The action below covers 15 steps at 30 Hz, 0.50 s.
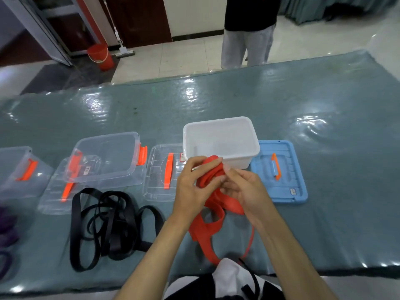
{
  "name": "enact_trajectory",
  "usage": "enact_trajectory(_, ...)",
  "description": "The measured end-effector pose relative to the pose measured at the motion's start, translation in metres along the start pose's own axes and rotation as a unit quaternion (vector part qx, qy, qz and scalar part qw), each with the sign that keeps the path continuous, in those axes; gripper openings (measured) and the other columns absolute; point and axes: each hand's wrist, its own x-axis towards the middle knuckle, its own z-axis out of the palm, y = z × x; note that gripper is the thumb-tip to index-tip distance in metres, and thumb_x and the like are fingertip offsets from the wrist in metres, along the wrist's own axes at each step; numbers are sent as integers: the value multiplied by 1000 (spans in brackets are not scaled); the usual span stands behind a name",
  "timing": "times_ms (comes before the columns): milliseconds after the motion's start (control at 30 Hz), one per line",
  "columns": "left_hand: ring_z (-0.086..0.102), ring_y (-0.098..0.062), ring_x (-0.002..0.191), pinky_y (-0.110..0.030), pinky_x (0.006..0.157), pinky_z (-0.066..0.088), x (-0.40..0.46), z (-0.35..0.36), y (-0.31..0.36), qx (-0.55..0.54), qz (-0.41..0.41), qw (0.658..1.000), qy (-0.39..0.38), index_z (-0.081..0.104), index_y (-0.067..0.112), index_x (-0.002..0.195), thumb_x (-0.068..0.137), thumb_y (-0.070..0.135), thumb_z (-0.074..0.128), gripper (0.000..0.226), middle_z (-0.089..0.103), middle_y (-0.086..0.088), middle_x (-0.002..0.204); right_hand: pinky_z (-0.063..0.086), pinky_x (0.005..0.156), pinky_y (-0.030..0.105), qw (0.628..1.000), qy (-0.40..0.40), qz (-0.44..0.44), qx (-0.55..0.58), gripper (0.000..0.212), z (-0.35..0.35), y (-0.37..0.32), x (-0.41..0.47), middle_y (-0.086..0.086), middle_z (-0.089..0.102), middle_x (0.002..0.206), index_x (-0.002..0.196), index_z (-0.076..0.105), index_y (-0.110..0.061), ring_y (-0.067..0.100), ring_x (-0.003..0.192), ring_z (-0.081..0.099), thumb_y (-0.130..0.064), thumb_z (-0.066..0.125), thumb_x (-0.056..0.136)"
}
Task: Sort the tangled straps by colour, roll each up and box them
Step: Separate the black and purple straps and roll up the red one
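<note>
A red strap [209, 226] is partly rolled into a coil held just in front of the white box [220, 140]. My left hand [192, 185] grips the coil from the left. My right hand [244, 187] pinches it from the right, and the loose tail hangs down to the table edge. A tangle of black straps [104, 226] lies on the table to the left. Purple straps [6, 226] show at the far left edge.
Two clear boxes with orange latches [108, 156] [19, 169] stand to the left, with clear lids [162, 172] [58, 191] beside them. A blue lid [279, 169] lies right of the white box. A person [246, 33] stands beyond the table's far edge; a red bucket [100, 56] is on the floor.
</note>
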Motion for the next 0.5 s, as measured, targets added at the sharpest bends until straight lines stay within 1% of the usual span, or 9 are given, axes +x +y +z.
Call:
enact_trajectory(67,63,-14,121,-23,104,49,3,-1,-2,0,-5,1000,-26,70,27,136,94,25,78,43,65,2,124,58,66,21,1000,-11,6,25,27,-1,-1,3,4,78,82,87,85,-18,12,76,75,-42,71,87)
enact_trajectory(100,63,-13,119,-20,103,47,4,-3,-3,10,0,999,-39,68,28,139,96,24,76,43,65,2,121,57,68,23,1000,-8,8,17,31,-2,0,4,6,76,83,90,85,-16,14,78,73,-44,72,86)
enact_trajectory(167,61,-11,114,-17,101,45,9,-7,-3,39,15,997,-59,64,29,143,100,21,71,44,64,-1,118,55,77,33,1000,1,0,-18,39,-5,1,10,15,71,87,94,83,-11,24,86,67,-48,73,83)
enact_trajectory(200,61,-11,113,-17,101,44,10,-9,-2,46,15,997,-64,62,28,144,101,20,69,44,64,-3,118,56,80,37,1000,3,-9,-27,39,-6,0,13,19,70,89,95,81,-10,29,90,65,-47,74,82)
enact_trajectory(267,61,-13,114,-17,102,44,12,-12,0,36,11,997,-64,61,26,146,104,19,64,43,64,-4,119,61,85,39,998,-12,-48,-35,32,-7,-4,18,18,76,108,107,79,-15,31,98,70,-39,75,86)
enact_trajectory(300,62,-15,115,-18,102,44,13,-13,1,27,7,998,-64,60,25,147,106,19,61,41,64,-5,120,63,88,37,996,-29,-75,-46,30,-8,-7,20,11,77,118,116,77,-19,28,104,73,-33,76,90)
enact_trajectory(333,62,-16,115,-20,102,45,15,-14,2,18,4,998,-67,61,25,147,107,20,58,40,65,-4,121,63,89,36,992,-51,-102,-59,28,-9,-10,22,8,77,123,121,76,-23,25,107,75,-27,77,93)
enact_trajectory(433,64,-18,116,-21,104,45,21,-13,8,-17,-8,998,-66,62,24,146,109,19,54,38,68,-2,120,62,88,32,980,-86,-152,-93,31,-10,-20,29,11,80,114,120,77,-24,25,105,77,-10,78,91)
enact_trajectory(500,62,-17,121,-22,107,44,24,-10,11,-40,-29,997,-62,62,25,145,110,19,53,37,65,-3,123,62,90,33,976,-74,-172,-109,33,-9,-25,33,10,80,112,119,78,-25,26,104,78,-10,81,88)
